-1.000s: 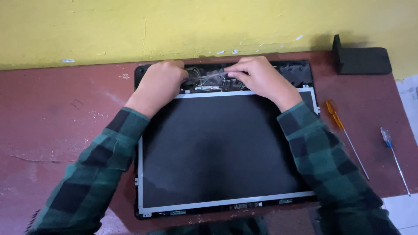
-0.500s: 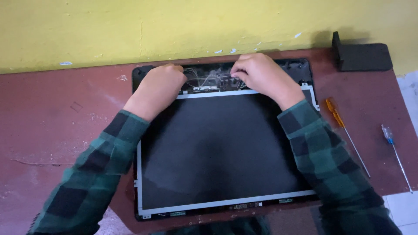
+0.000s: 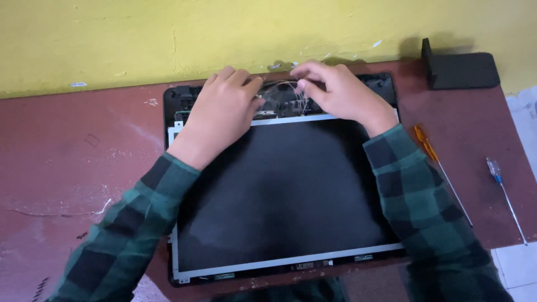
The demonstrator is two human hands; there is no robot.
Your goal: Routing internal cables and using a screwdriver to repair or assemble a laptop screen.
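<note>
Wires, a thin pale tangle [image 3: 282, 92], sit at the far edge of the flat dark display panel [image 3: 279, 190], between my hands. My right hand [image 3: 341, 95] pinches them; my left hand [image 3: 224, 112] rests flat, fingers spread, just beside.

Dark, near-black display panel [image 3: 285, 196] at centre frame, edged by a silvery grey metal frame [image 3: 291, 261] and set in a black casing [image 3: 182, 92]. Pale, thin wires [image 3: 282, 92] tangled at upper centre. Dark green and black plaid on both sleeves [image 3: 430, 212]. Reddish-brown counter [image 3: 72, 151], scuffed with whitish flecks. Yellow wall [image 3: 168, 33] across the top. Black block [image 3: 461, 70] at upper right. Orange-handled screwdriver [image 3: 425, 142] and blue-handled screwdriver [image 3: 495, 170] at right.
</note>
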